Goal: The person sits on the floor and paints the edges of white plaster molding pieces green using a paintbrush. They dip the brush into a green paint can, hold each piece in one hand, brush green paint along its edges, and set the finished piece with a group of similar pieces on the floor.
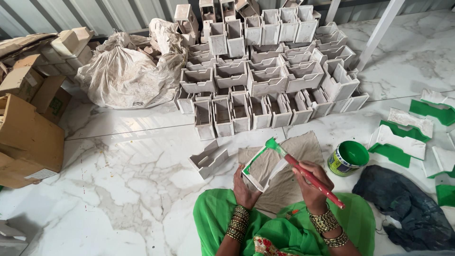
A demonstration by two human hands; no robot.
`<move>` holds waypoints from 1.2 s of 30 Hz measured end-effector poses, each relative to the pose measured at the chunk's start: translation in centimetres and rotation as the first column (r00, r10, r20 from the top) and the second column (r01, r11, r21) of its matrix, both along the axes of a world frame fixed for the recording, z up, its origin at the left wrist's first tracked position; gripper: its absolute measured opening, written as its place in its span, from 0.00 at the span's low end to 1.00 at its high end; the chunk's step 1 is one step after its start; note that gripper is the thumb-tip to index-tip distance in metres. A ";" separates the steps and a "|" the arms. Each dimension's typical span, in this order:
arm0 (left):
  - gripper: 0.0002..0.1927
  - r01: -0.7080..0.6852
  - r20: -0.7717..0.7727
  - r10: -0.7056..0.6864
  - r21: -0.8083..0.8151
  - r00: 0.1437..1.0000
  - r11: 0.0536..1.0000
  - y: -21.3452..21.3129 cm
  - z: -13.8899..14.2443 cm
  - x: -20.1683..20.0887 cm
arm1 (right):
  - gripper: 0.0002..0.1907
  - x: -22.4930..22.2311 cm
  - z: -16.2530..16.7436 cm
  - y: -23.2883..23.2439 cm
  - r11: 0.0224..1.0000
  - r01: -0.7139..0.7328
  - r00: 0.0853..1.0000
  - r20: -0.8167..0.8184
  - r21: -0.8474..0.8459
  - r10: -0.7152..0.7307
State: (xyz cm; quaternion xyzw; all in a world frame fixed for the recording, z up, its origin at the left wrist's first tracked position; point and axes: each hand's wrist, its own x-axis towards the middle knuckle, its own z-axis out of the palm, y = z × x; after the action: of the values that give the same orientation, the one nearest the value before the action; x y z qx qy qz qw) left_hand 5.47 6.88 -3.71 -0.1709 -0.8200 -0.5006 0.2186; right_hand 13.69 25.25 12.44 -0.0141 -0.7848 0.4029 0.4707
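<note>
Looking down from my head, I sit on the white marble floor (118, 175) with my green garment (284, 227) spread across my lap. My left hand (244, 187) is clasped around the underside of a small pale clay holder (263, 168), tilting it so its open side faces me; its upper edge already carries green paint. My right hand (308, 182) is clenched around the red handle of a paintbrush (303, 170), whose green-loaded bristles touch the top corner of the holder. Beneath the holder lies a grey cloth mat (308, 147) on the floor.

Just to my right stands an open tin of green paint (348, 159). Further right lie painted pieces (403, 140), green and white, well apart from my hands, with a dark rumpled cloth (407, 208) near my knee. One unpainted holder (208, 159) rests alone on the floor to the left of my left hand. Ahead of me is a large stack of unpainted holders (265, 71), with a bulging dirty sack (128, 76) beside it and brown cardboard boxes (28, 137) at the far left.
</note>
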 end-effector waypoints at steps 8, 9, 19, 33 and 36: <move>0.59 -0.020 0.015 0.020 -0.009 1.000 1.000 0.1 0.1 -0.1 | 0.12 0.9 2.1 1.2 0.995 -0.061 0.997 -0.041 0.080 0.064; 0.58 -0.016 0.009 0.016 -0.004 1.000 1.000 0.1 0.1 -0.1 | 0.12 1.1 2.2 1.2 0.992 -0.096 0.995 -0.026 0.077 0.098; 0.58 -0.009 0.003 0.009 0.018 1.000 1.000 0.1 -0.3 0.0 | 0.15 1.4 2.5 2.3 0.918 -0.282 0.957 0.144 0.278 0.250; 0.57 0.001 -0.010 -0.001 0.023 1.000 1.000 0.1 0.6 0.2 | 0.13 1.6 3.9 1.2 0.962 -0.187 0.974 0.163 0.200 0.156; 0.56 -0.023 0.032 0.021 0.033 0.999 0.999 0.2 0.9 0.2 | 0.12 2.7 4.3 0.8 0.972 -0.165 0.979 0.145 0.170 0.141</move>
State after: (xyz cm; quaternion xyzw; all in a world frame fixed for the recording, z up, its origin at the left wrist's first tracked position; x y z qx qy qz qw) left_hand 5.69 7.04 -2.83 -0.1503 -0.8166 -0.5145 0.2141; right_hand 16.37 26.08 16.70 0.0626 -0.8464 0.3632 0.3844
